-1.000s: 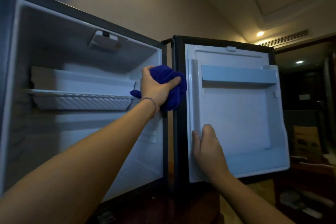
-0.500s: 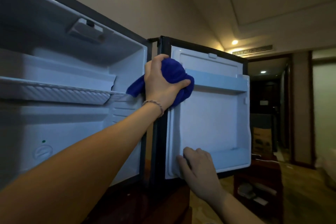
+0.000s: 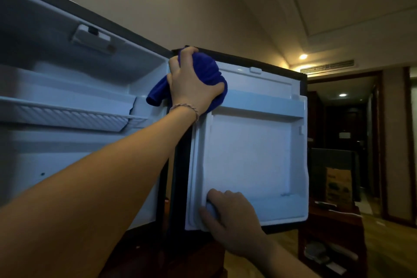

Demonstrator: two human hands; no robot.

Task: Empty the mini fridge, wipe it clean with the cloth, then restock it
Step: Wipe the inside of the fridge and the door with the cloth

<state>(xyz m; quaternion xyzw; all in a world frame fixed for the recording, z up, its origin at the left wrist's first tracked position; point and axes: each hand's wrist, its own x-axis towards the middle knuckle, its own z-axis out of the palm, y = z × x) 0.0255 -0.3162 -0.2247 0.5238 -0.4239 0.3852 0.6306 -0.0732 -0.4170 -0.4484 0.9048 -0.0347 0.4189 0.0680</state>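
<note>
The mini fridge (image 3: 94, 88) is seen standing open, its door (image 3: 250, 153) swung wide to the right with the white inner liner facing the camera. A bunched blue cloth (image 3: 207, 74) is gripped in the left hand (image 3: 191, 84), fingers curled over the top of it, and is pressed against the upper hinge-side corner of the door, right where the door meets the cabinet. A loose tail of the cloth is seen hanging down to the left of the wrist, where a thin bracelet (image 3: 186, 107) is worn. The door's lower inner edge is held by the right hand (image 3: 230, 214), fingers wrapped round the raised lip of the liner near the bottom bin. Inside the cabinet, a wire shelf (image 3: 67, 113) is visible, with nothing seen resting on it. A cardboard box (image 3: 338, 185) is made out in the dim room beyond the door.
</note>
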